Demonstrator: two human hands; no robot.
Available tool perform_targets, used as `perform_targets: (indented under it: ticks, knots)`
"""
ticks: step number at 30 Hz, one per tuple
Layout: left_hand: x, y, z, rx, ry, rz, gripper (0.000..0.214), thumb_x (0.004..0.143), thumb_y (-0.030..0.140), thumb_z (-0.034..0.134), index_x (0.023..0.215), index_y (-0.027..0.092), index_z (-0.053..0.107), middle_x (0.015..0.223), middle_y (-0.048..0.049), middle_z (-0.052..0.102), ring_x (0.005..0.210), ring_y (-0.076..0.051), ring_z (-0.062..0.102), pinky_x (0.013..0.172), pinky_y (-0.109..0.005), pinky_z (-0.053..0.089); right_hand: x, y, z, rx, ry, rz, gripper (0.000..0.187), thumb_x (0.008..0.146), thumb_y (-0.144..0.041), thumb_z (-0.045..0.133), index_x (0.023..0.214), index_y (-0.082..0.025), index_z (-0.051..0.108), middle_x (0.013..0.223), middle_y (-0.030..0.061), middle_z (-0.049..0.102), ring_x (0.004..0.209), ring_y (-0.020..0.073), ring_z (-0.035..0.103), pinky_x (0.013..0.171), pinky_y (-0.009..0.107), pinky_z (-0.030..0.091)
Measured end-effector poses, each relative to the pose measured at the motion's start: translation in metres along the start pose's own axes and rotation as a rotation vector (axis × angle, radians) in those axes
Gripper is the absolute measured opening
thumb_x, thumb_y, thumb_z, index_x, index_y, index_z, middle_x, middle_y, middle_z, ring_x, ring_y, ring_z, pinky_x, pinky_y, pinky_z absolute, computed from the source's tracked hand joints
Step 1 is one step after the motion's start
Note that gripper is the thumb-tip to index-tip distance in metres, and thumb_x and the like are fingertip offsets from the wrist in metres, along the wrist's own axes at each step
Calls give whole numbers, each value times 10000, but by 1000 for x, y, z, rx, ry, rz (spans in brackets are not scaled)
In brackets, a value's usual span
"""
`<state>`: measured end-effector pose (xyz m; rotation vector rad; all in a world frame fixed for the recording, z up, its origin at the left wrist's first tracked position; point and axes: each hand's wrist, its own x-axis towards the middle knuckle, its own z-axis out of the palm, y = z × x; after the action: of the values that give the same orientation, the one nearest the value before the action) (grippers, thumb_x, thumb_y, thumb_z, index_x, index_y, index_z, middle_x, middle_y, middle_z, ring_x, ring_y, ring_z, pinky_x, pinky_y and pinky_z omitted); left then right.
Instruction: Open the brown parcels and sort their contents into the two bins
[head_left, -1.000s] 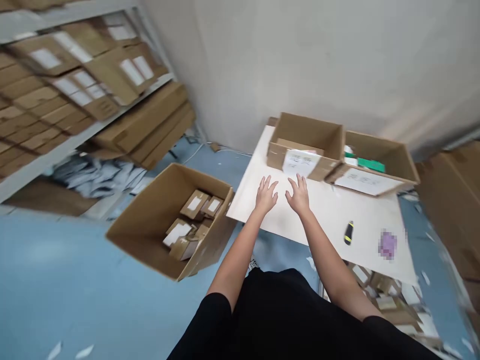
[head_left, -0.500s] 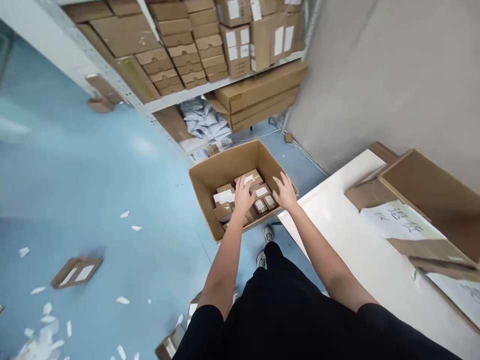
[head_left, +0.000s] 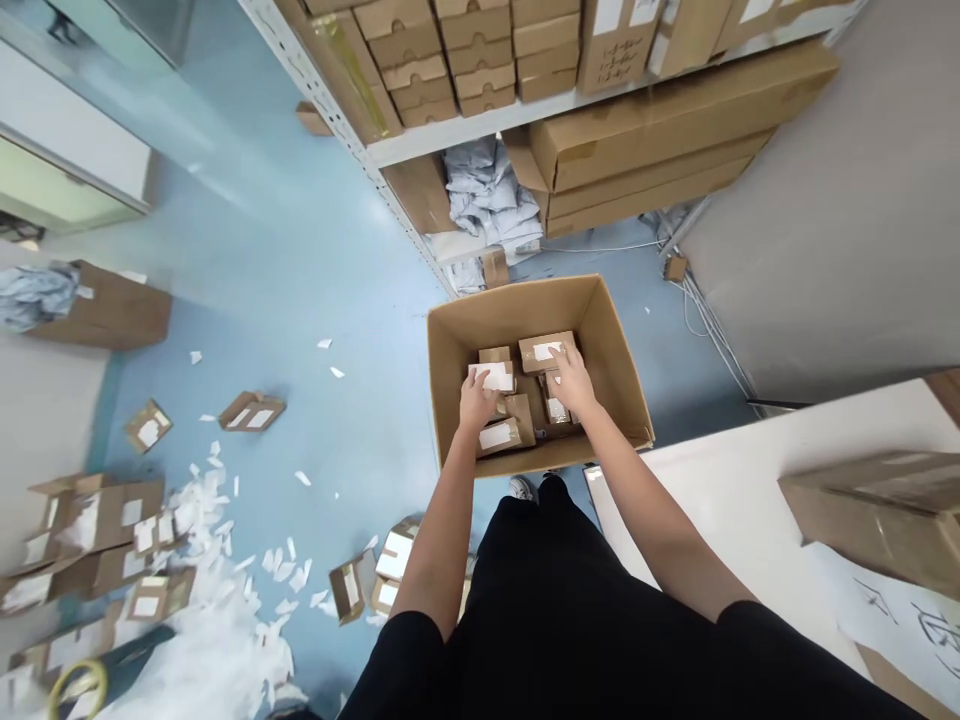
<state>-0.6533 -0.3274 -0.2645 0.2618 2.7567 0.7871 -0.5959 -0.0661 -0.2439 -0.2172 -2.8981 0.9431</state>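
Observation:
An open cardboard carton (head_left: 611, 345) stands on the blue floor, holding several small brown boxes with white labels. Both my hands are inside it. My left hand (head_left: 478, 402) curls its fingers over a small labelled box (head_left: 495, 377) at the left of the pile. My right hand (head_left: 573, 382) lies on the small boxes in the middle, fingers bent down onto one by another labelled box (head_left: 546, 350). Whether either box is lifted cannot be seen.
A white table (head_left: 735, 480) with cardboard boxes (head_left: 870, 505) is at my right. Metal shelving (head_left: 420, 150) stacked with cartons runs behind the carton. Small boxes (head_left: 251, 410) and paper scraps (head_left: 217, 560) litter the floor at left.
I have turned left from the white table toward the floor carton. Both hands went from above the table down into the carton and now rest on the small boxes.

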Motion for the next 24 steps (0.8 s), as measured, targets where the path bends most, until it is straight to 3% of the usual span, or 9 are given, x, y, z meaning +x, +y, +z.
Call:
perform_targets:
  ticks: [6, 10, 17, 21, 24]
  knots:
    - [-8, -82, 38, -45, -83, -322, 569, 943, 283, 637, 1500, 216, 543, 1595, -137, 519, 1504, -285, 455, 1241, -438, 398, 21, 11, 57, -5, -193, 11, 656, 923, -213, 589, 1571, -215, 482, 1691, 136, 359, 1559, 332, 338, 1245, 550, 380]
    - [-7, -123, 73, -65, -163, -448, 610, 917, 249, 649, 1510, 184, 525, 1590, -160, 523, 1499, -290, 466, 1231, -433, 403, 27, 19, 101, -7, -299, 36, 670, 914, -208, 595, 1574, -215, 477, 1640, 147, 428, 1538, 319, 378, 1241, 534, 389]
    - [21, -171, 140, -153, -258, -567, 713, 855, 205, 710, 1537, 184, 501, 1595, -168, 526, 1490, -293, 491, 1227, -404, 412, 25, 37, 164, -70, -430, 103, 682, 915, -215, 604, 1580, -178, 457, 1653, 194, 394, 1519, 349, 407, 1210, 541, 425]
    - [45, -192, 171, -121, -188, -594, 705, 856, 212, 702, 1532, 195, 505, 1577, -166, 540, 1500, -319, 466, 1244, -450, 389, 22, 49, 196, -117, -451, 113, 700, 902, -188, 613, 1583, -213, 454, 1688, 176, 343, 1510, 363, 423, 1192, 556, 440]
    - [61, -207, 189, -83, -164, -540, 728, 853, 228, 712, 1543, 189, 485, 1611, -173, 490, 1533, -338, 407, 1261, -472, 360, 20, 59, 220, -147, -462, 147, 681, 900, -173, 609, 1567, -205, 475, 1705, 174, 315, 1509, 371, 428, 1171, 537, 467]
